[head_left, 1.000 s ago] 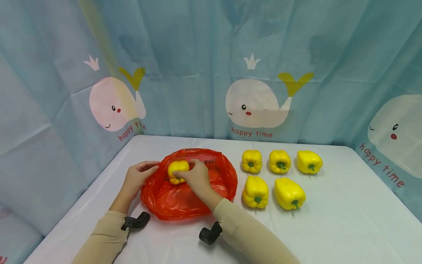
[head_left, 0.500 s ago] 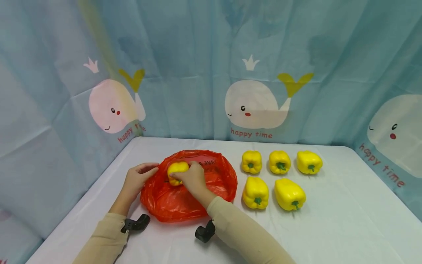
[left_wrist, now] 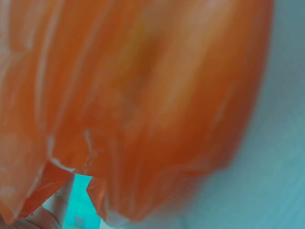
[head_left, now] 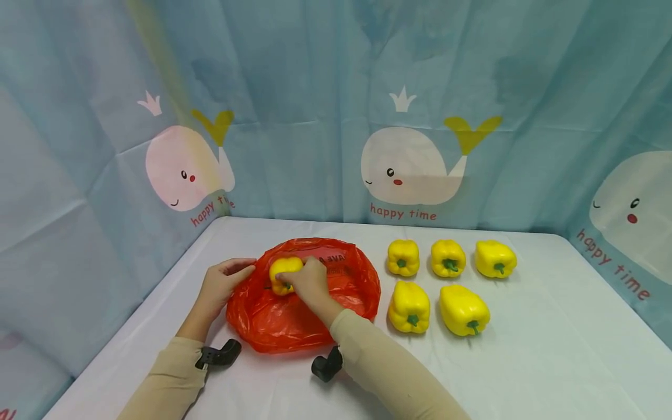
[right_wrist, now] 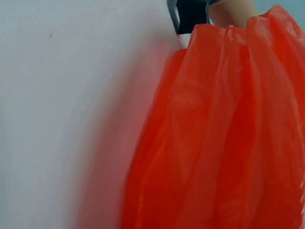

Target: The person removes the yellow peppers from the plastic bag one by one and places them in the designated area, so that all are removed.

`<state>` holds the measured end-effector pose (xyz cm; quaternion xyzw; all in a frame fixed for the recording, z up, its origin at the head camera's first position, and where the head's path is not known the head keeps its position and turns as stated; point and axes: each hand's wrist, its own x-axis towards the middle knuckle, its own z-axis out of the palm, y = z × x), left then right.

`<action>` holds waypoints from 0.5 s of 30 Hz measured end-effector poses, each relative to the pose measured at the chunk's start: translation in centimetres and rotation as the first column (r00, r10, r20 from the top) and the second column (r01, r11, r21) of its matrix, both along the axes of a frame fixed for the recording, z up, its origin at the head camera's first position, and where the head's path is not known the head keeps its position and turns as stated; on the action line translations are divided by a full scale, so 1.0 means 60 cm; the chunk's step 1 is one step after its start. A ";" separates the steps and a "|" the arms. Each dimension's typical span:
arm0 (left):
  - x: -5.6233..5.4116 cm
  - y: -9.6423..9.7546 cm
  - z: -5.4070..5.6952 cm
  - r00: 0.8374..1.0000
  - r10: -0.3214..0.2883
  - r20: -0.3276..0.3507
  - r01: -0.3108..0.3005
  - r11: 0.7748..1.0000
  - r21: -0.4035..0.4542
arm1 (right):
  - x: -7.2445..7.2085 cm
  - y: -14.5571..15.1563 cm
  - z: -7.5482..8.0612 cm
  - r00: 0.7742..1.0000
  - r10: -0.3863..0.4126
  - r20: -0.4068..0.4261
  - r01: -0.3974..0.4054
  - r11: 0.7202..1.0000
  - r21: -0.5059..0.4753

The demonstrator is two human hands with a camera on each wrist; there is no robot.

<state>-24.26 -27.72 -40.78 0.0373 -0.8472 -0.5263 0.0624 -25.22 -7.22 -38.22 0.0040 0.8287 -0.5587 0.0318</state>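
Note:
A red plastic bag (head_left: pixel 294 332) lies spread wide on the table, its mouth facing up. Inside it, toward the back left, is a yellow bell pepper (head_left: pixel 283 269). My right hand (head_left: pixel 311 284) reaches over the bag's right side and grips this pepper, thumb at its front and fingers behind. At the left rim, my left hand (head_left: pixel 217 286) pinches the plastic between thumb and fingers. Up close in the left wrist view, the bag (left_wrist: pixel 143 119) covers most of that hand. The right wrist view shows only the outer side of the bag (right_wrist: pixel 228 129) and hides the right hand.
Several yellow bell peppers stand in two rows right of the bag, the nearest being a front-row pepper (head_left: pixel 409 307). A white cloth covers the table (head_left: pixel 551 350). Behind hangs a blue curtain (head_left: pixel 299 116) with whale prints. Black wrist cameras (head_left: pixel 219 353) sit on both sleeves.
My right wrist and forearm have shifted slightly left, while the hand stays on the pepper in the bag. The left hand keeps its place at the rim.

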 end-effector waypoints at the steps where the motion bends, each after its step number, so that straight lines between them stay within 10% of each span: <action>1: 0.000 0.000 0.000 1.000 0.000 0.002 0.000 1.000 0.000 | -0.001 0.000 0.000 1.000 0.001 0.007 -0.001 1.000 -0.001; 15: -0.002 -0.001 -0.001 1.000 0.001 0.000 -0.001 1.000 0.005 | -0.001 0.013 0.004 1.000 -0.003 0.030 0.004 0.999 -0.039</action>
